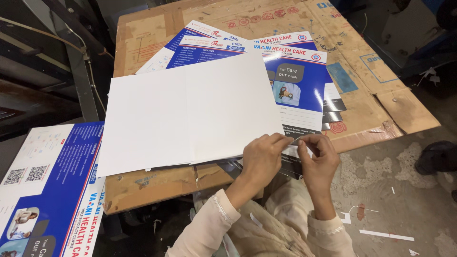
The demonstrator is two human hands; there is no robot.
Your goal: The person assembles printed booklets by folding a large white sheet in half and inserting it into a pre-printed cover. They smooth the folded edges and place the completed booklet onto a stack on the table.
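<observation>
White sheet (190, 114) lies face down atop the printed blue folders (295, 81) on the cardboard-covered table (381, 100). Left hand (261, 159) and right hand (318, 159) both pinch its near corner, apparently separating layers there.

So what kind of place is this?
Probably a print or binding workshop: stacked printed folder sheets on a cardboard-covered table, another pile beside it, paper scraps on the floor.
</observation>
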